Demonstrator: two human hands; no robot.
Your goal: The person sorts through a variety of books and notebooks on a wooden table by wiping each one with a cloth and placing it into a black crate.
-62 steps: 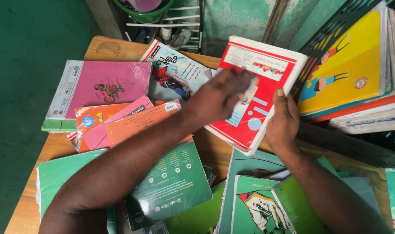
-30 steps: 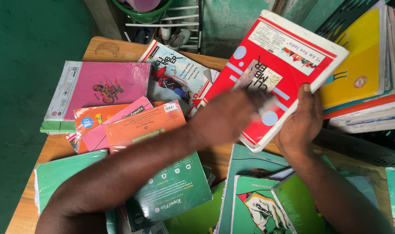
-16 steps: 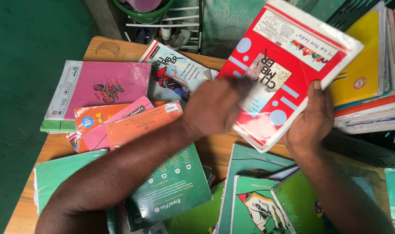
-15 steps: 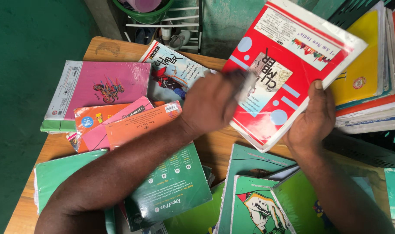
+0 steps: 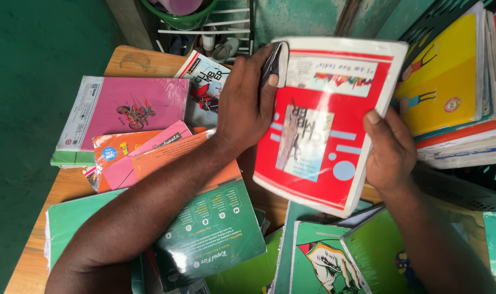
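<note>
Two hands hold one red notebook (image 5: 324, 125) above the worktop (image 5: 74, 185) | left hand (image 5: 245, 103) closed on its top-left corner, right hand (image 5: 389, 152) clasping its right edge | pink book (image 5: 123, 111), green books (image 5: 215, 234) crowd the wood; yellow stack (image 5: 449, 81) right | green floor (image 5: 30, 65) left.

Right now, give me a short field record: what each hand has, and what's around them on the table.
left hand: presses a dark cloth against the top left edge of the red book pack
right hand: grips the pack's right edge, thumb on the front
red book pack: plastic-wrapped, lifted above the table, tilted
below it: green books
left of the arms: pink book pack, orange books, dark green book
far right: stack with a yellow book on top
surface: wooden table
</note>
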